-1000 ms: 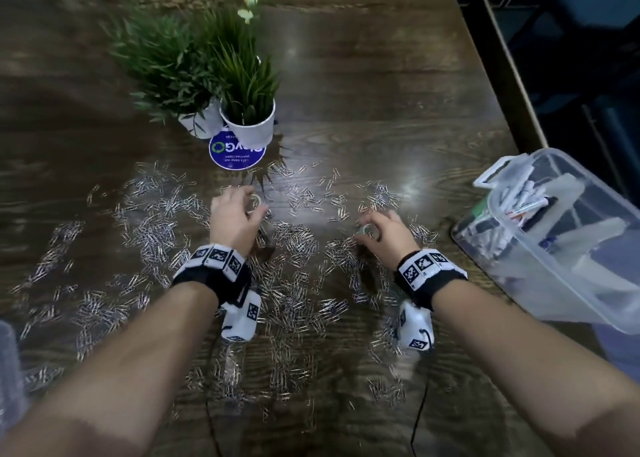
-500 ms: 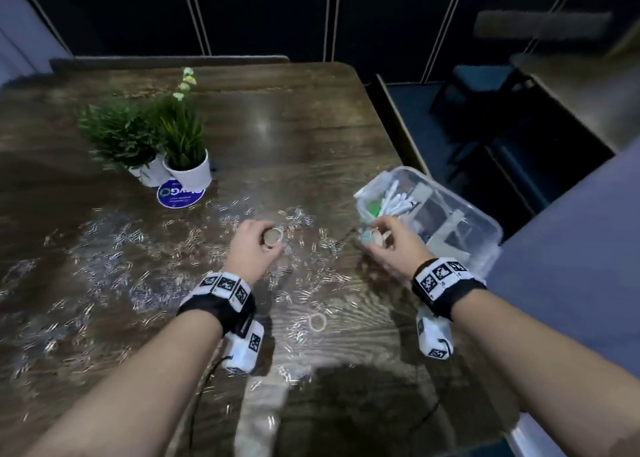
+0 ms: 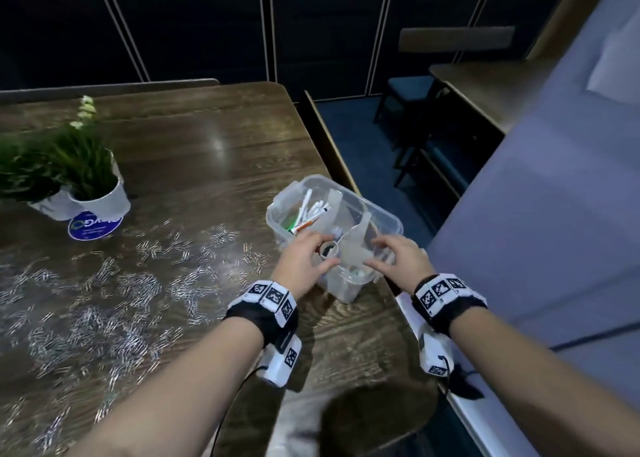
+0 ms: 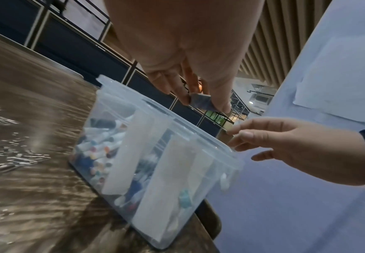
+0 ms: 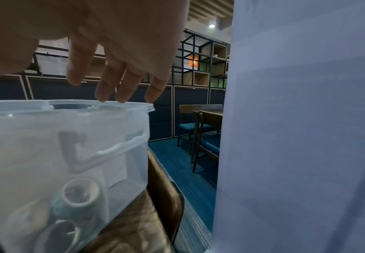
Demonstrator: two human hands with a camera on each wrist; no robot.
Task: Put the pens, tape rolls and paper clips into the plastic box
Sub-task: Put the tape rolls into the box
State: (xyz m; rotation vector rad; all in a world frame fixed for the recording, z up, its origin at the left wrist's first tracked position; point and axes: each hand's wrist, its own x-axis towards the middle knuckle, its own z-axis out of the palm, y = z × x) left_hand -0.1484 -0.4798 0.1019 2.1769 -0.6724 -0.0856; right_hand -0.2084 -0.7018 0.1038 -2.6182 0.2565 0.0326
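Pinched between my left hand's (image 3: 304,260) thumb and fingertips (image 4: 221,102) is a small tape roll (image 3: 327,250), held just above the near end of the plastic box (image 3: 388,218). My right hand (image 3: 398,256) hovers over the same end with its fingers (image 5: 103,92) spread and relaxed, grasping nothing; their tips sit right at the box's rim.

I see the box standing at the table's (image 3: 194,151) right edge, split by translucent dividers. Its far compartment holds a bundle of pens (image 4: 99,154); through the near wall, in the right wrist view, I make out other tape rolls (image 5: 80,193) lying on the bottom.

Left of the box, paper clips (image 3: 114,294) lie scattered thick across the dark wood, well apart from both hands. Farther left stand two potted plants (image 3: 86,176) in white pots, touching each other, with a round blue sticker (image 3: 92,227) on the table at their foot.
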